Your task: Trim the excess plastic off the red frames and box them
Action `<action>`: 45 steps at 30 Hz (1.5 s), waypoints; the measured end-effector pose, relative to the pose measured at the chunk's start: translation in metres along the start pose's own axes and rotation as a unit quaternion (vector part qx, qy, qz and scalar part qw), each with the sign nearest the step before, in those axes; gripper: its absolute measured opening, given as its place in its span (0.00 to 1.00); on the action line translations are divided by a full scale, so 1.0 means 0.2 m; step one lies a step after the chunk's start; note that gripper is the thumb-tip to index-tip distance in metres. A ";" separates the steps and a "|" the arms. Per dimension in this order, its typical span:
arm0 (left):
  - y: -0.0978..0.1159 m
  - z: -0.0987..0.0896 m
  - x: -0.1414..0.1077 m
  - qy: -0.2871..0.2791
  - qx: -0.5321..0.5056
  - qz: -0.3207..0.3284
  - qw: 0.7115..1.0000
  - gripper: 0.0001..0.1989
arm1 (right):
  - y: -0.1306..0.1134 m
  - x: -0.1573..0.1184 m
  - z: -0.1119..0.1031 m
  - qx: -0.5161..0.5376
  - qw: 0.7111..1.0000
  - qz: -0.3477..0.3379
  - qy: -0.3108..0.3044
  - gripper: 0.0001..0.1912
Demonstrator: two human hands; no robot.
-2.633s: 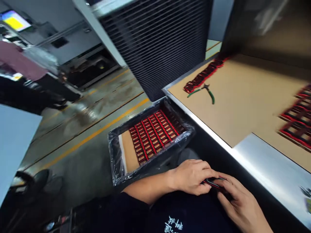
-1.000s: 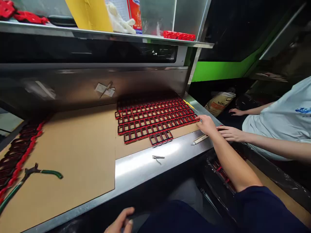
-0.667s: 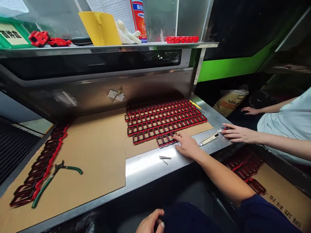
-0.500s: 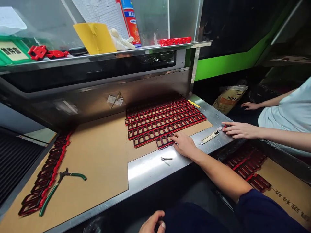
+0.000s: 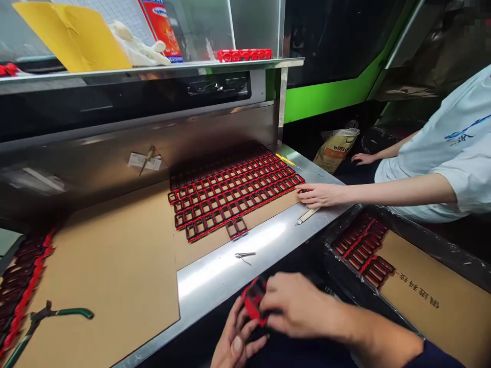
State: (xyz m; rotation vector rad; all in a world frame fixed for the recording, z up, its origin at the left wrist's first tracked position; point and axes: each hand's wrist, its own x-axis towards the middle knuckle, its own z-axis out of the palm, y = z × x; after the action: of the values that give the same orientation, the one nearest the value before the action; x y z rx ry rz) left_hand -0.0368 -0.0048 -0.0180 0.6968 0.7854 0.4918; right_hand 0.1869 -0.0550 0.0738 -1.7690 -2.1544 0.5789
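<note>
Near the bottom centre, my right hand (image 5: pixel 301 304) pinches a red and black part (image 5: pixel 253 299) in front of the table edge. Under and left of that part is my left hand (image 5: pixel 236 337), its fingers spread and palm partly turned up; whether its fingertips touch the part is unclear. Rows of red and black frames (image 5: pixel 230 197) lie on cardboard (image 5: pixel 123 245). A short piece with two frames (image 5: pixel 237 227) lies in front of the rows. Small nail clippers (image 5: pixel 244 254) rest on the metal strip.
A person's hand (image 5: pixel 320 195) holds a small part by a cutter knife (image 5: pixel 307 215). Green-handled pliers (image 5: pixel 48 313) lie at lower left beside more frames (image 5: pixel 26 286). A lined crate (image 5: pixel 425 230) with frames stands at right. A metal shelf (image 5: pixel 184 69) spans the back.
My right hand has moved from the front row down toward my left hand, carrying a part; the front row is shorter. The person's hand has moved to the rows' right end. The view has shifted right.
</note>
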 end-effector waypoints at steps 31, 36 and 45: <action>0.17 0.12 -0.25 0.010 0.481 0.292 0.826 0.04 | -0.01 0.05 0.23 0.568 0.813 0.121 -0.031 0.16; 0.14 0.10 -0.23 -0.010 0.474 0.262 0.841 0.08 | -0.04 0.05 0.25 0.668 0.726 0.124 -0.102 0.18; 0.12 0.09 -0.24 -0.023 0.466 0.164 0.869 0.06 | -0.07 0.06 0.25 0.647 0.736 0.171 -0.107 0.11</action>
State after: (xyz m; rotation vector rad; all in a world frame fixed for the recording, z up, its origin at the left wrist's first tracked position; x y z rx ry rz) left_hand -0.0556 -0.0254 0.0301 1.7614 0.8472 0.3772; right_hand 0.1505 -0.0519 0.0367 -1.1770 -0.8419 1.8367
